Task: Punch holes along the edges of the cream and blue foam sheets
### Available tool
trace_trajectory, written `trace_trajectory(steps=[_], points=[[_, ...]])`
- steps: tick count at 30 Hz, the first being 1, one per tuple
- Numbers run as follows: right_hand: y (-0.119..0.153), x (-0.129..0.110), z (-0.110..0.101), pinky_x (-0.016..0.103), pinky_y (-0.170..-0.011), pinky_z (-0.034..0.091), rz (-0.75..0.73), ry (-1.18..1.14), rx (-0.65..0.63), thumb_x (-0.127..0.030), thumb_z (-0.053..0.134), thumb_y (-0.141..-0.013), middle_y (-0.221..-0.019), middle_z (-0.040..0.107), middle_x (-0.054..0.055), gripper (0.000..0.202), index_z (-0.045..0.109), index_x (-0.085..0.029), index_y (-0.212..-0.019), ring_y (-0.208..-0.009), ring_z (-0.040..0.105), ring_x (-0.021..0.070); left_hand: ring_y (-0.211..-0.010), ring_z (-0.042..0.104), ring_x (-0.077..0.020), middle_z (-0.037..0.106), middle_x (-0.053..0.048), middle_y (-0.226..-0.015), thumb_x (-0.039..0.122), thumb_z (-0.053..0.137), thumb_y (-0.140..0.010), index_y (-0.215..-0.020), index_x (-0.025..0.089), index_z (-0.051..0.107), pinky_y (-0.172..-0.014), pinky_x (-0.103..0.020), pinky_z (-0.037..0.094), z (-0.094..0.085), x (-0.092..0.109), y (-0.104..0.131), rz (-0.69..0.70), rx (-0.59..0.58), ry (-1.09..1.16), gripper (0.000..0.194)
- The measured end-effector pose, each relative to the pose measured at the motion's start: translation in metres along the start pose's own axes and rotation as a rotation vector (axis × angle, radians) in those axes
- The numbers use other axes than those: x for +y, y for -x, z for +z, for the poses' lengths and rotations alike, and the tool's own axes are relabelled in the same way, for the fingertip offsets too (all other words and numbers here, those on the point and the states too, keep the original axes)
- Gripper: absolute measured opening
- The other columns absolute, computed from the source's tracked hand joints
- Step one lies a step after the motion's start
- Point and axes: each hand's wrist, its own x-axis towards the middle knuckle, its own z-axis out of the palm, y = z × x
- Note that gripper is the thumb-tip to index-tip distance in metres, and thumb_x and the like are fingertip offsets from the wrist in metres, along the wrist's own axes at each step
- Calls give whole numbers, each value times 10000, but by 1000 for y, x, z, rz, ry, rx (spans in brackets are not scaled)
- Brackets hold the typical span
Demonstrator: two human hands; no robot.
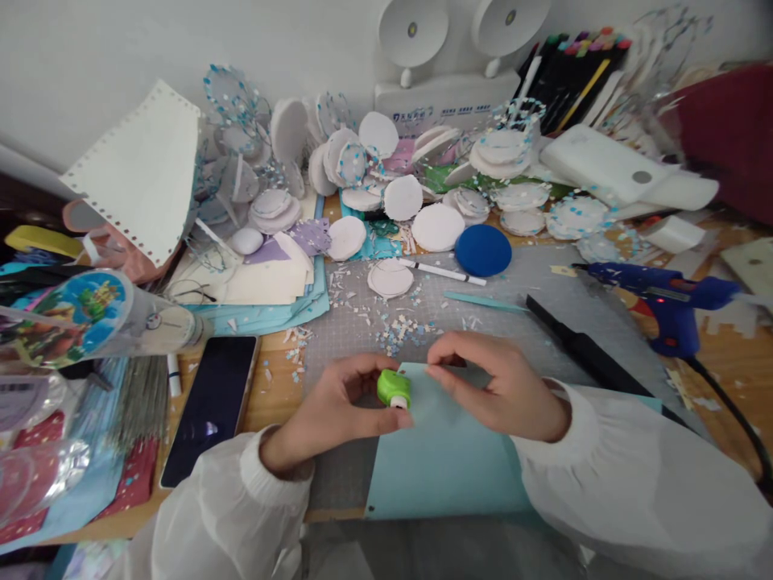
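Note:
Between the thumb and fingers of my left hand is a small bright green punch with a white part at its lower end. It sits at the upper left edge of a light blue-green sheet. My right hand is over the sheet's top edge, thumb and forefinger brought close together; whether they pinch the paper is hard to make out. A small dark spot shows at the sheet's lower left corner. Small paper bits lie just beyond my hands on the grey cutting mat.
A phone and a lidded cup are at the left. White discs, a blue disc and a white pen lie beyond. At right are a black-handled tool and a blue glue gun with its cord.

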Motion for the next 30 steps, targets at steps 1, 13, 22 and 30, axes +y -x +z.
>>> trace_trajectory(steps=[1, 13, 22, 30], points=[[0, 0, 0, 238, -608, 421, -13, 7, 6, -156, 510, -868, -720, 594, 1, 72, 551, -194, -823, -650, 532, 118, -734, 521, -130, 585, -11, -800, 265, 808, -611, -938, 152, 611, -692, -249, 449, 0, 0, 0, 6, 3, -33, 398], [-2, 1, 2, 246, -634, 428, -51, 30, 0, -143, 500, -884, -742, 604, 9, 87, 548, -199, -838, -674, 545, 127, -622, 375, -95, 405, 29, -664, 389, 619, -822, -698, 154, 489, -554, -218, 304, 1, 11, 6, 199, -26, -551, 296], [-2, 3, 5, 250, -649, 426, -68, 48, -12, -144, 490, -899, -749, 600, 6, 91, 542, -207, -859, -698, 548, 132, -625, 381, -99, 403, 30, -677, 385, 613, -824, -714, 170, 460, -560, -218, 310, -1, 10, 6, 237, -33, -609, 286], [-1, 2, 4, 239, -659, 421, -75, 38, -21, -134, 502, -896, -766, 598, 1, 87, 548, -200, -865, -710, 545, 123, -676, 442, -115, 479, 9, -747, 340, 588, -852, -835, 168, 512, -608, -222, 362, -2, 4, 8, 291, -18, -660, 189]])
